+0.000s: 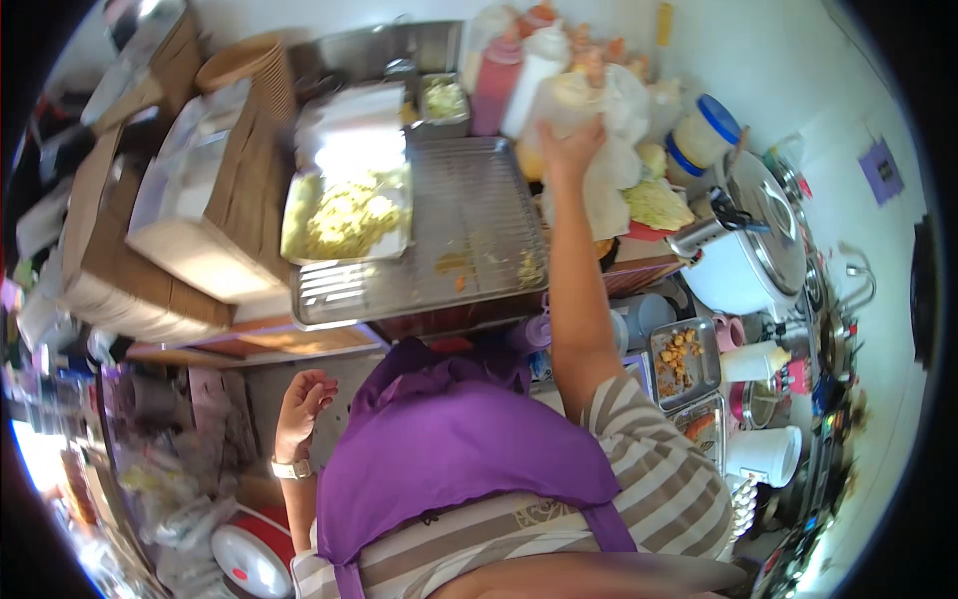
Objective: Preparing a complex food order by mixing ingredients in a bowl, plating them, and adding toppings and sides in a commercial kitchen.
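My right hand (572, 146) reaches forward among the squeeze bottles, its fingers around a pale translucent squeeze bottle (563, 101) with yellowish contents low down. A red-pink squeeze bottle (497, 82) and a white squeeze bottle (535, 75) stand to its left. White plastic bags (625, 112) lie just right of the hand. My left hand (307, 397) hangs beside the purple apron (464, 442), fingers loosely curled, holding nothing. In front of me a metal tray (464, 217) with food scraps lies on the counter, and a metal pan of shredded cabbage (348, 217) rests at its left side.
Stacks of folded cardboard boxes (247, 187) fill the counter's left. A small metal container of chopped greens (443, 101) stands behind the tray. At right are cut cabbage (658, 204), a large white cooker (737, 269) and a pan of browned pieces (682, 363) on a lower level.
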Demonstrator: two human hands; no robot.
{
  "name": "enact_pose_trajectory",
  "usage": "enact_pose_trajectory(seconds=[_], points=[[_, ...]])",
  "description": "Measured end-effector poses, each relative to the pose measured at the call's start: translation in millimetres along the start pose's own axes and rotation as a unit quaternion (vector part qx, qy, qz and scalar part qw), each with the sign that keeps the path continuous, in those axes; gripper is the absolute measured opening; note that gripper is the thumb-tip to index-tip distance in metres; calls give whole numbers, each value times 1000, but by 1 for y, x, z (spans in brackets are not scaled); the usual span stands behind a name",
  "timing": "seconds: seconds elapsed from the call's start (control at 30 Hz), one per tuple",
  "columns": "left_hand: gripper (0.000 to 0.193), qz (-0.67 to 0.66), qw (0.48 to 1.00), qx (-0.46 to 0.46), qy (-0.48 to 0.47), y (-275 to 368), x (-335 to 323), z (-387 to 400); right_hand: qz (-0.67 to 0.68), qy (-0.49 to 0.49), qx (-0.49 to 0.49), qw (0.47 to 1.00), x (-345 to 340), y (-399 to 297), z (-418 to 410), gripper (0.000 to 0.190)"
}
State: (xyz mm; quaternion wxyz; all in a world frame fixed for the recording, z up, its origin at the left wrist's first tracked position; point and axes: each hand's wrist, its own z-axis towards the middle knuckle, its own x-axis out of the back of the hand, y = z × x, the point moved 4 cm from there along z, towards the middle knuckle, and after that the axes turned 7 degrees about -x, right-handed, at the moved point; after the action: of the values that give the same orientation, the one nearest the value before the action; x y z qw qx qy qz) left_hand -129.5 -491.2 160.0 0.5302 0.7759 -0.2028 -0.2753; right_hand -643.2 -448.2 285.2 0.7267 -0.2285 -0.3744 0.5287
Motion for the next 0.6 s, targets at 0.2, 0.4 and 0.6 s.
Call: enact_pose_trajectory(seconds=[0.2,0.4,0.6], points=[[17,-78,991,11,111,-25,41,-50,-86,31,-93,991,-30,-12,-11,96],[19,-99,987,-2,124,-29,52,-48,-130,18,-40,991,-38,-20,-5,86],[19,-76,990,4,117,-30,62,-42,34,-32,291,956,-7,-130,-42,73]])
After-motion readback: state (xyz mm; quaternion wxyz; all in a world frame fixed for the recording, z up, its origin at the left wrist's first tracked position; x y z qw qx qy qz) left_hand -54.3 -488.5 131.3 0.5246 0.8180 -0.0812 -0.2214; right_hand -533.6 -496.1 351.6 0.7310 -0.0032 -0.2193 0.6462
